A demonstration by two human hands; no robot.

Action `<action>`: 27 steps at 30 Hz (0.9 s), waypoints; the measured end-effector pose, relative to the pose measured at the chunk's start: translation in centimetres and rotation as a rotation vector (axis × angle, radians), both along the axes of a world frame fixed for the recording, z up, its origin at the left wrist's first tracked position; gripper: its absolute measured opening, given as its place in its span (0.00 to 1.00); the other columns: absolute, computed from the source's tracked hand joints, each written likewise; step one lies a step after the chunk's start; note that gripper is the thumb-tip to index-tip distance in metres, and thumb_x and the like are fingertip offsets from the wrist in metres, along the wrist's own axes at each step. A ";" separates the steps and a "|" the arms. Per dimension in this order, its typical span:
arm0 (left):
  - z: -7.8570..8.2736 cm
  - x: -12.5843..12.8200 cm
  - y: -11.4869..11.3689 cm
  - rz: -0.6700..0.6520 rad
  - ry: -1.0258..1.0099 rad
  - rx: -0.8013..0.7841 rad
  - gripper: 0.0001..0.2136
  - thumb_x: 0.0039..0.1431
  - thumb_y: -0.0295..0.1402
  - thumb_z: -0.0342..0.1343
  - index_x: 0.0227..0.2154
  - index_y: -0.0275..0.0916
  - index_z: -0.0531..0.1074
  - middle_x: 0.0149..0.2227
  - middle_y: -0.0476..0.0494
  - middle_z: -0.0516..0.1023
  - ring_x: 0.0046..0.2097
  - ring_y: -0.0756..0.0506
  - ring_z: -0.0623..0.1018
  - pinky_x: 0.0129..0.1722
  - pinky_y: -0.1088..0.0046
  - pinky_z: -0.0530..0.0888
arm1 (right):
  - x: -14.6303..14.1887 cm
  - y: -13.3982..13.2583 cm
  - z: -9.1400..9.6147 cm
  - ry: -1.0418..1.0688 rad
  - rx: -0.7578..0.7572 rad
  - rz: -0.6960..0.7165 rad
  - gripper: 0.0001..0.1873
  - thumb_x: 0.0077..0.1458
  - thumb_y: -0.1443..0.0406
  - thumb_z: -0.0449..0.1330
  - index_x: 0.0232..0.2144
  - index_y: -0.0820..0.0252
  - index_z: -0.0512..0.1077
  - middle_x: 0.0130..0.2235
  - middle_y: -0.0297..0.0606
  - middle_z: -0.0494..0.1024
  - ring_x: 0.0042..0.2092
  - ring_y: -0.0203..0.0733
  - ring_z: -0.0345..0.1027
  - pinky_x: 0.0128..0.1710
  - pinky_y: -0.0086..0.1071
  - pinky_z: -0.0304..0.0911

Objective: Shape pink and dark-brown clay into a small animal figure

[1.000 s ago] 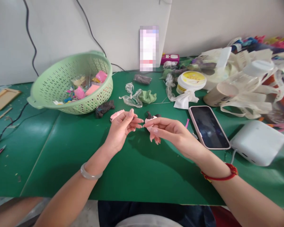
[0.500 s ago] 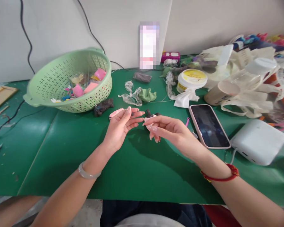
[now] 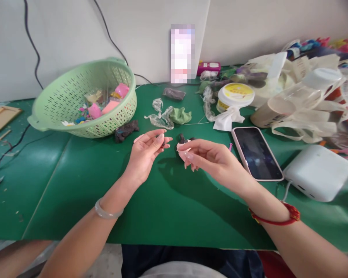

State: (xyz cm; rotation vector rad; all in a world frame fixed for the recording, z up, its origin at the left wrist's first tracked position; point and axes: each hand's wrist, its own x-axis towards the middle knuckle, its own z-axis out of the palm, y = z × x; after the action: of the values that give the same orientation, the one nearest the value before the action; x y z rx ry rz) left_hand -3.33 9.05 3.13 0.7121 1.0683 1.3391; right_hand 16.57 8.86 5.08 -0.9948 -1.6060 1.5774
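Note:
My left hand is closed, its thumb and fingers pinching a small dark lump that looks like modelling clay. A short gap to the right, my right hand grips a small pink and black clay figure between thumb and fingertips. Much of the figure is hidden behind those fingers. Both hands hover over the green table. Just behind my left hand, the edge of a pink piece shows. A crumpled black lump lies beyond it, against the basket.
A green basket with colourful bits stands at the back left. Crumpled plastic wrap, a green lump and a lidded tub lie ahead. On the right are a phone, a white box-shaped device and a bottle.
My left hand has drawn slightly left, away from the figure, and its fingers have curled in around the dark lump. My right hand has barely moved, still holding the figure.

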 end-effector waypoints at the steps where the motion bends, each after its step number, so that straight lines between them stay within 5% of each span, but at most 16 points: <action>1: 0.1 0.0 0.0 -0.001 0.006 0.005 0.17 0.43 0.40 0.76 0.36 0.40 0.82 0.31 0.48 0.85 0.31 0.54 0.80 0.35 0.80 0.74 | 0.1 0.0 0.0 -0.008 0.006 -0.015 0.14 0.62 0.58 0.62 0.44 0.61 0.76 0.34 0.39 0.79 0.34 0.38 0.72 0.33 0.32 0.67; 14: 0.7 1.4 -1.7 -0.207 0.027 0.032 0.05 0.52 0.37 0.71 0.28 0.43 0.83 0.43 0.48 0.84 0.50 0.47 0.81 0.49 0.73 0.75 | -1.1 -0.8 -0.9 -0.183 0.131 -0.046 0.15 0.59 0.55 0.64 0.42 0.60 0.75 0.32 0.36 0.76 0.31 0.37 0.68 0.30 0.32 0.63; 21: 0.7 1.6 -1.7 -0.284 -0.045 -0.023 0.14 0.52 0.45 0.70 0.33 0.40 0.83 0.36 0.45 0.83 0.38 0.48 0.79 0.43 0.70 0.76 | -0.9 -0.6 -1.0 -0.087 0.184 -0.094 0.12 0.63 0.56 0.62 0.37 0.60 0.77 0.35 0.38 0.80 0.29 0.34 0.67 0.28 0.31 0.65; 27: 0.6 1.3 -1.6 -0.145 0.128 0.009 0.12 0.45 0.43 0.74 0.27 0.41 0.82 0.31 0.49 0.81 0.35 0.51 0.77 0.41 0.72 0.75 | -0.8 -0.5 -0.6 -0.116 0.181 -0.063 0.16 0.62 0.55 0.62 0.30 0.60 0.75 0.28 0.36 0.75 0.28 0.35 0.65 0.28 0.30 0.64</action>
State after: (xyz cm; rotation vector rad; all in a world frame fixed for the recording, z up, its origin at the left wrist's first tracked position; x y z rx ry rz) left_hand -2.03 7.44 3.77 0.8750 1.0905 1.1873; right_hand 15.73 8.37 4.52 -1.0434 -1.7440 1.3272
